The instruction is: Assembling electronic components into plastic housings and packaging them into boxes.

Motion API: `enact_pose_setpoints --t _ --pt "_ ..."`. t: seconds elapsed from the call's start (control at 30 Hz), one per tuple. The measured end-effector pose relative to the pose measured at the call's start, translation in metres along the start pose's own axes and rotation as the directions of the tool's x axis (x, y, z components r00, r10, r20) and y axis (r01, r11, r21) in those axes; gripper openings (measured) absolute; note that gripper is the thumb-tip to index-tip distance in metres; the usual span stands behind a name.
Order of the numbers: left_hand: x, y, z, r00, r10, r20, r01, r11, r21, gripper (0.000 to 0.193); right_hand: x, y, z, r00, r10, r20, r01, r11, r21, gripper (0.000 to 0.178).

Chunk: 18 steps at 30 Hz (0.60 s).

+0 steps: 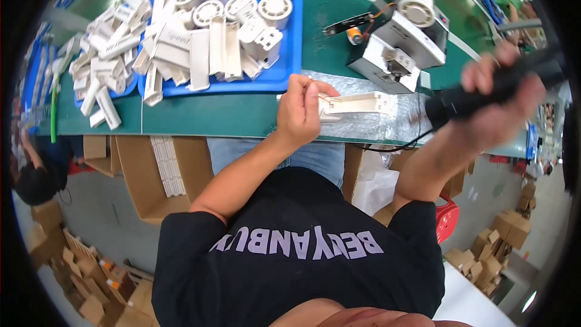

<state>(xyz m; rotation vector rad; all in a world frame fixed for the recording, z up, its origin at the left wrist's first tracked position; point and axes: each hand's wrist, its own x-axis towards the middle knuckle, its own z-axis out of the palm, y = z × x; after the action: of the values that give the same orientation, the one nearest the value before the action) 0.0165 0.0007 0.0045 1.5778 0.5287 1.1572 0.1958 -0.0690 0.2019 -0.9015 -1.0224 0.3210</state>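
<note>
My left hand (pixel 298 112) is closed at the left end of a long, open white plastic housing (pixel 357 103), thumb against the fingers. A short reddish-brown wire seems to show by the fingertips. The housing lies on a clear plastic sheet (pixel 402 122) near the bench's front edge. Wrapped round a black corded electric screwdriver (pixel 451 104), my right hand (pixel 493 100) is raised at the right and smeared by motion. The screwdriver's tip is blurred, pointing left toward the housing and apart from it. Its black cord hangs down to the bench edge.
A blue tray (pixel 296 36) holds white housings and several round white fan-like units. More white pieces (pixel 109 54) are heaped to its left. Beyond the sheet stands a grey-and-black boxy fixture (pixel 396 42) with wires. Cardboard boxes (pixel 142 175) sit below the green bench (pixel 212 115).
</note>
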Motion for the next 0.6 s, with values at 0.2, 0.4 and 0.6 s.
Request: enact_pose_setpoints --t 0.2,0.4,0.6 --pt "0.0 -0.006 -0.003 0.999 0.03 -0.021 -0.03 1.0 0.008 0.012 -0.015 -0.014 0.038 0.986 -0.167 0.022 0.157 0.958 0.242 0.053" --pt "-0.004 -0.007 -0.003 0.999 0.02 -0.026 -0.02 1.0 0.011 0.01 -0.001 0.019 0.012 0.95 -0.307 0.062 0.312 0.944 -0.104 0.054" --pt "-0.005 -0.006 -0.005 0.999 0.016 -0.037 -0.016 1.0 0.001 0.01 -0.008 0.028 0.021 0.984 -0.154 0.087 0.161 0.984 -0.079 0.053"
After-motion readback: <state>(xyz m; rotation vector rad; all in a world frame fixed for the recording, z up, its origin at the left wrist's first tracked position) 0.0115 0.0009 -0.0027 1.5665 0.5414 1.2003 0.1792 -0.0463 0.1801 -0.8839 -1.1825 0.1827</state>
